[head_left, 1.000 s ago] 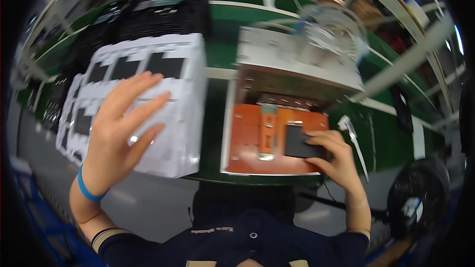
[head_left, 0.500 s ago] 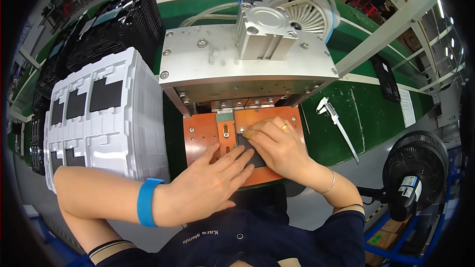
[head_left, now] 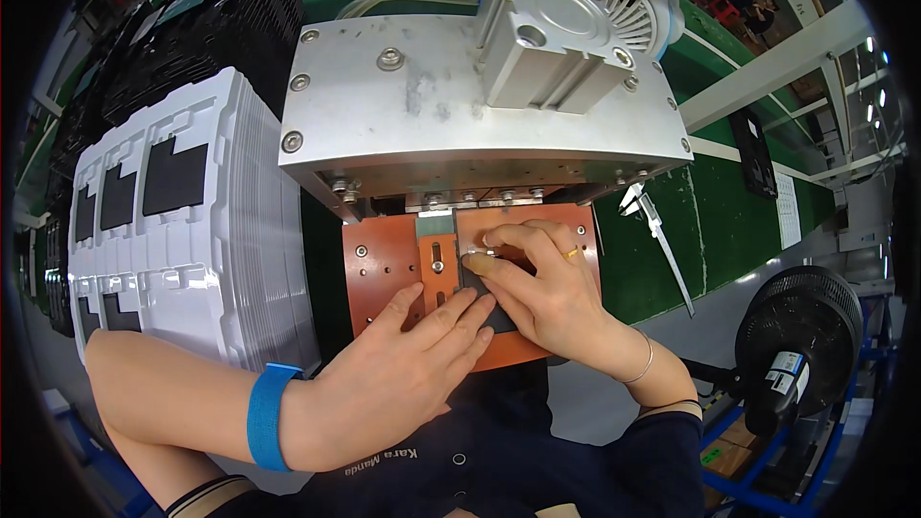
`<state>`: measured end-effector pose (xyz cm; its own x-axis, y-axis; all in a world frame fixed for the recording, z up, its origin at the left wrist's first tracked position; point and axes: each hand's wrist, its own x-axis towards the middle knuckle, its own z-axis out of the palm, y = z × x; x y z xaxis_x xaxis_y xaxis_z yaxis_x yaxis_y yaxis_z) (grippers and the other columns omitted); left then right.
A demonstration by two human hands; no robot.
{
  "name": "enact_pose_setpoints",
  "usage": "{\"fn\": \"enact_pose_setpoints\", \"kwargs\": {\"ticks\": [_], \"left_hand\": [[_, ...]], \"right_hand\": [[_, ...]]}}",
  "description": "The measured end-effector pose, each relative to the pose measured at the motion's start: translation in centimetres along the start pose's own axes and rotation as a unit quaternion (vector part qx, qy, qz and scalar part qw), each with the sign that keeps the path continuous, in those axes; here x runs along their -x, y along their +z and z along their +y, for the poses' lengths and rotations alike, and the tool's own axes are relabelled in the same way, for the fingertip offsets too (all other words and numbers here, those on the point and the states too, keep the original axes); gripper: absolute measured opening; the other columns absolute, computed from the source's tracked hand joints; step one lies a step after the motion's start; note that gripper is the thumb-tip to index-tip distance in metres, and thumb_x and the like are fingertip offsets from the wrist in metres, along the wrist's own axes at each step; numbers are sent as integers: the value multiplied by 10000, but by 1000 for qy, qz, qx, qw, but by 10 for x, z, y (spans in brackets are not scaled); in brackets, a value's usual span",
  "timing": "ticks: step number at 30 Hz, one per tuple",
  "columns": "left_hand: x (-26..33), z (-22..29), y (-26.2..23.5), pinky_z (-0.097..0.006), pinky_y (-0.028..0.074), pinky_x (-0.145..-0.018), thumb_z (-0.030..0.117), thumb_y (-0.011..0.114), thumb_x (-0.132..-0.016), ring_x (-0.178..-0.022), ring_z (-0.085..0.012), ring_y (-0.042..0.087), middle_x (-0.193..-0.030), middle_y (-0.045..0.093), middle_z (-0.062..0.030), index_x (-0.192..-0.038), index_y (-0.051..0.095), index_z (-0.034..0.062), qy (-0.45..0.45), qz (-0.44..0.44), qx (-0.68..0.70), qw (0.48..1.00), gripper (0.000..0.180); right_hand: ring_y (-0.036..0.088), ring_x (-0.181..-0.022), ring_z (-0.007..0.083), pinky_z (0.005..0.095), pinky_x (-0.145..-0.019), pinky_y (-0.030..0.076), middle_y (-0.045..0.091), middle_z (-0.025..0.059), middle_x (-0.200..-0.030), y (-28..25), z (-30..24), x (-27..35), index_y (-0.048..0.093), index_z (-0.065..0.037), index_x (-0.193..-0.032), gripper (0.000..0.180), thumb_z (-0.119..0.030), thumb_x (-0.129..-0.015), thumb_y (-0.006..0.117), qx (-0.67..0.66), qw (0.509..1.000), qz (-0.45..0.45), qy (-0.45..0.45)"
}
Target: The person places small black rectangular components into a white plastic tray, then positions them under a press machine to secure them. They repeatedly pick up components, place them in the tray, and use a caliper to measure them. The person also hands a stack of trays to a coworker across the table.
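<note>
A dark grey, flat piece lies on the orange fixture plate below the metal press. My left hand rests over the plate's near left part, fingers stretched out, their tips on the dark piece and on the slotted orange block. At the piece's far edge, my right hand has its thumb and forefinger pinched together. A small shiny bit shows beside those fingertips. What the pinch holds, if anything, is too small to make out.
Stacked white trays with dark cut pieces stand at left, black crates behind them. To the right lie a caliper and a black tray on the green bench. A black fan stands at lower right.
My view has moved closer to the press. My right fingers have curled up more, with the pinch still at the dark piece's far edge. The left hand stays spread over the near side.
</note>
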<state>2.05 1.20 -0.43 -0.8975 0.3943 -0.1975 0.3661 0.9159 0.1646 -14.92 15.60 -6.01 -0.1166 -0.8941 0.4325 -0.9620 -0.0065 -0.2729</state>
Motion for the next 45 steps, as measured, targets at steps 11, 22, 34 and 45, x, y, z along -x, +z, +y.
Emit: {"fn": "enact_pose_setpoints", "kwargs": {"ticks": [11,22,34,45], "left_hand": [[0,-5,-1,-531,286,-1109,531,617,-857,-1412,-372,302,-1470,393,-192,-1354,494,11,-9,22,73,997,729],[-9,-27,-3,-566,287,-1105,525,615,-873,-1411,-393,300,-1473,390,-209,-1355,491,3,-57,62,98,992,721],[-10,-26,-8,-569,300,-1099,520,629,-858,-1419,-372,296,-1494,371,-183,-1348,511,20,-72,27,108,991,710],[-11,-26,-11,-573,278,-1115,500,644,-844,-1436,-350,271,-1507,362,-159,-1357,506,39,-84,3,115,990,703]], "right_hand": [[562,-1066,290,397,-899,466,600,98,-1199,-29,-7,35,667,-75,-1090,422,-210,-715,803,-98,989,-42,100],[578,-994,292,371,-837,501,646,89,-1096,-19,22,6,707,-53,-947,302,-189,-700,814,-111,991,-9,71],[575,-996,294,373,-838,501,643,91,-1104,-19,22,5,692,-46,-915,293,-180,-689,820,-128,989,-19,74],[568,-989,283,370,-841,500,634,82,-1125,-19,25,3,681,-51,-890,287,-178,-678,826,-150,985,-32,77]]}}
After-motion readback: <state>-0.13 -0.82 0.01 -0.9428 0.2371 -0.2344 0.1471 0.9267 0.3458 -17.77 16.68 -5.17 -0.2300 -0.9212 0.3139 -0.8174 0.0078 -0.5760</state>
